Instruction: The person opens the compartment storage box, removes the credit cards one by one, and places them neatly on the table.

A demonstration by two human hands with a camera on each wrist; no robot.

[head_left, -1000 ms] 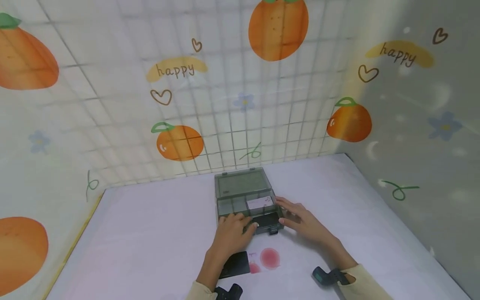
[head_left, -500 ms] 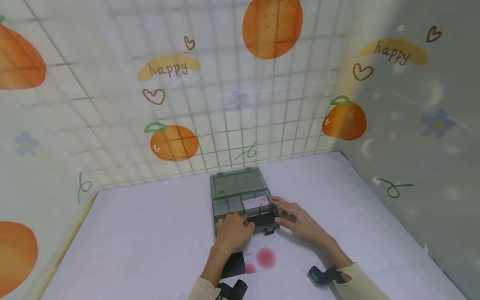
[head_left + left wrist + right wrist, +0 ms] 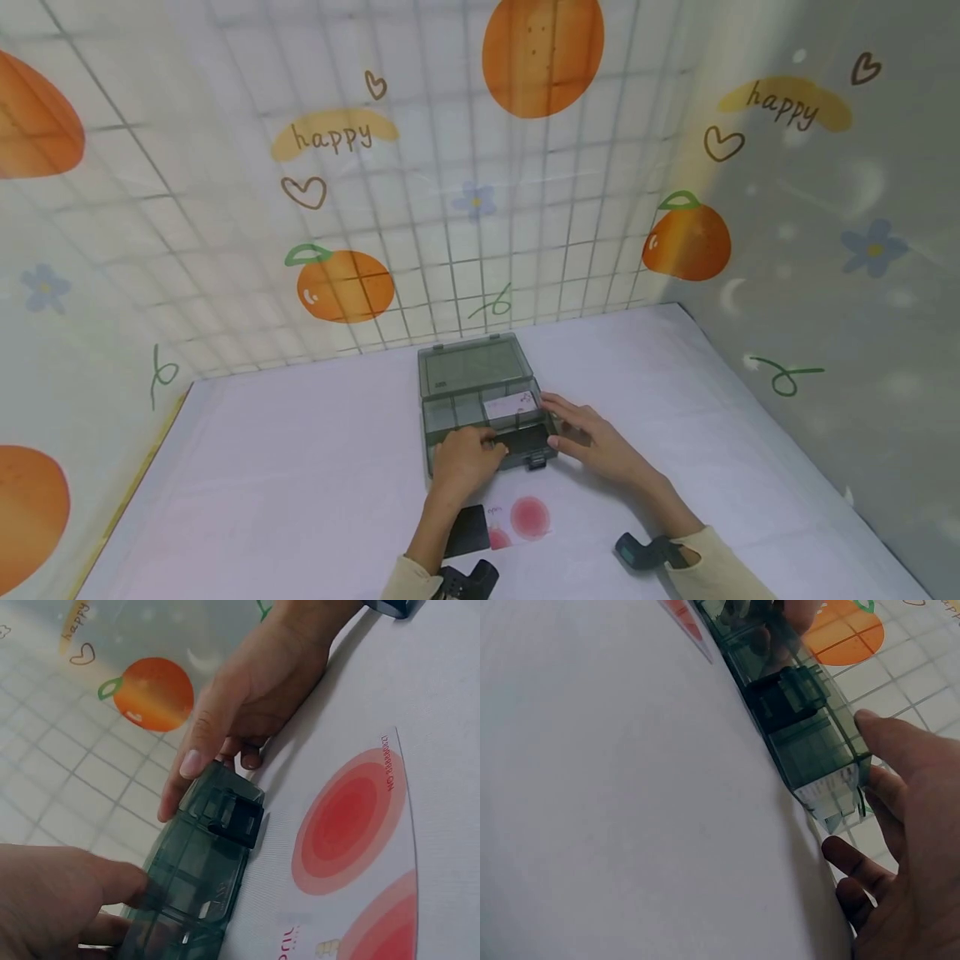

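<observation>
A translucent grey-green compartment box (image 3: 441, 413) stands on the table, its lid (image 3: 474, 367) folded back. My left hand (image 3: 463, 460) reaches over the front edge with bent fingers dipped into the front compartments; what the fingertips pinch, if anything, is hidden. At the box's right end my right hand (image 3: 596, 442) holds the side, thumb on the front corner and fingers behind. Close up in the right wrist view, that thumb (image 3: 900, 742) touches the upper edge near the latch (image 3: 784, 699). A flat black piece (image 3: 522, 439) lies in the front right compartment, and a white printed card (image 3: 510, 405) behind it.
A black card (image 3: 467, 531) and a white card with pink circles (image 3: 530, 517) lie side by side in front of the box, near the left forearm. Behind the table (image 3: 300, 467) hangs a curtain (image 3: 420, 250) printed with oranges.
The head view has shifted slightly, moving the scene left. My left fingers have drawn together and bent further into the box. The right hand keeps its place at the box's end.
</observation>
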